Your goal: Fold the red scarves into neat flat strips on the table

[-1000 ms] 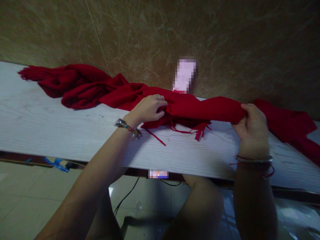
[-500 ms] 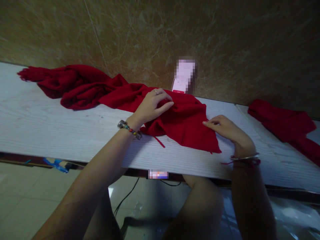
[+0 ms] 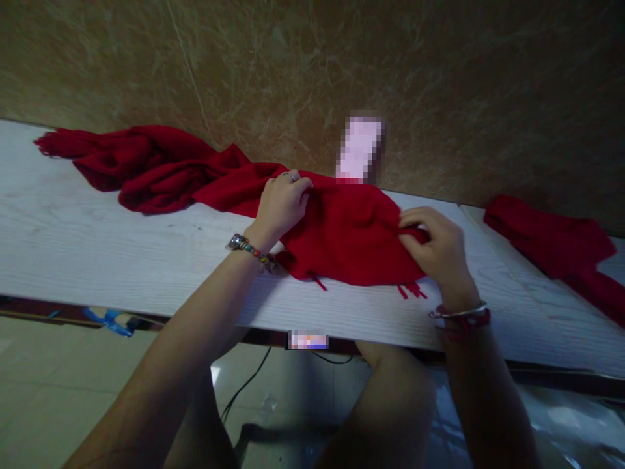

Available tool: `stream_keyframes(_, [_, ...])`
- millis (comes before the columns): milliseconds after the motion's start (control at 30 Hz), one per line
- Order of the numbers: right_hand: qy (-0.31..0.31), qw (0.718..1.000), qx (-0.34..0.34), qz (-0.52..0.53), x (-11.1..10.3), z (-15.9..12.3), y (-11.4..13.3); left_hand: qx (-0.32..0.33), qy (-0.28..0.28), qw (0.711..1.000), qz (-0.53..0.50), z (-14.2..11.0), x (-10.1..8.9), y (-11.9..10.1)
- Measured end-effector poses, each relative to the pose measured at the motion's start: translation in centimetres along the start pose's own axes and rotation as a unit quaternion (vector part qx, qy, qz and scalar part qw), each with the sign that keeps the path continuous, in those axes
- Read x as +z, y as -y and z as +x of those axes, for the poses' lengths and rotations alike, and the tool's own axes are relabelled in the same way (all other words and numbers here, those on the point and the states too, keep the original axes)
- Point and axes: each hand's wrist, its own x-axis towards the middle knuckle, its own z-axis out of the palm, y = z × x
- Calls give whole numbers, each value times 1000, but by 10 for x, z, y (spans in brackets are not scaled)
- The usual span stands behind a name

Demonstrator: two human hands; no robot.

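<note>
A red scarf (image 3: 359,234) stretches along the tabletop, bunched and twisted at the left and spread flatter beneath my hands. Fringe shows at its far left end, and a few strands hang off its near edge. My left hand (image 3: 282,203), with a ring and a beaded bracelet, rests on the scarf's middle, its fingers curled closed on the fabric. At the right end, my right hand (image 3: 437,244) pinches a fold of the scarf's edge between thumb and fingers.
The pale wood-grain table (image 3: 97,247) runs along a brown marbled wall (image 3: 273,78). Against the wall is a blurred pink-white rectangle (image 3: 360,148). More red cloth (image 3: 551,238) lies at the right. A blue object (image 3: 110,320) shows under the front edge, with cables below.
My right hand has closed on the scarf's right edge and lifted a fold. My left hand has shifted slightly left, its fingers curling in. The near right corner has drawn inward.
</note>
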Motion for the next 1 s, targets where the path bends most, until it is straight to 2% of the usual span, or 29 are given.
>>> stream_keyframes(67, [168,984,-49,33,3,1,2,-23,-8,1000,15,-1,-1,3])
stream_keyframes(100, [214,974,-54,41,4,1,1,-33,-15,999,21,-1,-1,4])
stream_keyframes(133, [231,971,-48,40,6,2,-2,-42,-20,999,26,-2,-1,6])
stream_keyframes(267, [176,983,29,-50,14,1,-14,-66,-15,997,39,-2,0,11])
stream_keyframes(333, [182,978,42,-91,19,0,-18,-69,-11,997,35,-2,2,12])
stream_keyframes(500, [229,968,6,-97,24,0,-16,-65,-11,997,29,-2,4,12])
stream_keyframes(700, [192,978,30,-80,14,1,-8,-71,8,997,35,-2,2,10])
stream_keyframes(900, [215,972,30,-92,22,1,-2,-46,-25,998,19,-1,8,14])
stream_keyframes(1000, [185,978,21,-96,22,1,2,-38,-28,999,20,-1,10,16])
